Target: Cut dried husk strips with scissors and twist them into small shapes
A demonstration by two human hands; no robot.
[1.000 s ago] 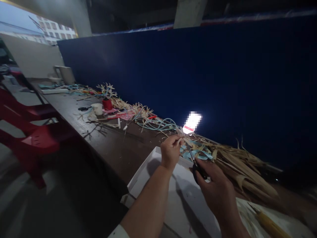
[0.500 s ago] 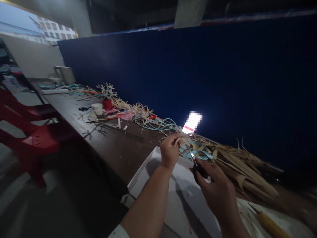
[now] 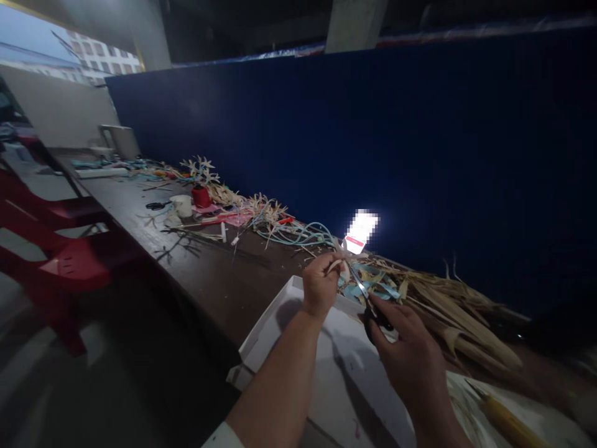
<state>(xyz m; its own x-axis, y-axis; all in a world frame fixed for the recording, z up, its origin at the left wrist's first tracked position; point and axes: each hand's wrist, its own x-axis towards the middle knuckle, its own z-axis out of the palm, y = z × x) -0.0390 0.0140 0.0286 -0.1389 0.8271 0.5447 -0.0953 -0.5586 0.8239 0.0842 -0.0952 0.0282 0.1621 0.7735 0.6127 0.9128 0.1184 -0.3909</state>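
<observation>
Some strips (image 3: 346, 272) in left hand (image 3: 319, 285), scissors (image 3: 364, 293) in right hand (image 3: 410, 345).

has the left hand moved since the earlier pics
No, not noticeably: the left hand keeps the same place against the white box, just to the right of its far-left corner, as in both earlier pictures.

view is taken from the head, angled forward and down over the table (image 3: 219, 283) toward the blue partition (image 3: 280, 137). left hand (image 3: 319, 285) and right hand (image 3: 410, 348) are seen near, from behind and above; table's far end is caught upper left.
</observation>
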